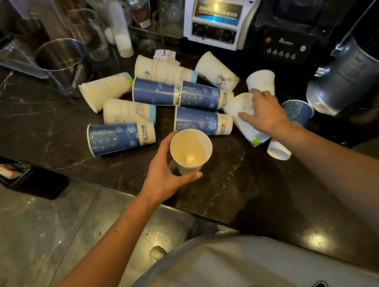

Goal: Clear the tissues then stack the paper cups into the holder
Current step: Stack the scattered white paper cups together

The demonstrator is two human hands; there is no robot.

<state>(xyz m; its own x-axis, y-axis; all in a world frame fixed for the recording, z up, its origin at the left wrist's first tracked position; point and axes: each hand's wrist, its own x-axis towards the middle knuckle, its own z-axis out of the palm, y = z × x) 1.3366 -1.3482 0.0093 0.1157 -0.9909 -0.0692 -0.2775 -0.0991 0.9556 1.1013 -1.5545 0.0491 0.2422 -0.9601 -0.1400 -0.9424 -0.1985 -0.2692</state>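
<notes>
My left hand (163, 173) grips an upright white paper cup (190, 151) near the counter's front edge; its mouth faces up and a pale scrap lies at its bottom. My right hand (262, 112) closes around a white cup (240, 115) lying on its side at the right of the pile. Several blue patterned cups (120, 138) and white printed cups (104, 88) lie tipped over across the dark marble counter (34, 110). A crumpled tissue (164, 55) sits behind the pile. A steel cylinder holder (62, 63) stands at the back left.
A white blender base (220, 18) and a black blender (291, 43) stand behind the cups, with a blue-grey jug (344, 79) at right. Glass jars and bottles (120, 27) crowd the back. A black box (11, 170) sits at left below the counter edge.
</notes>
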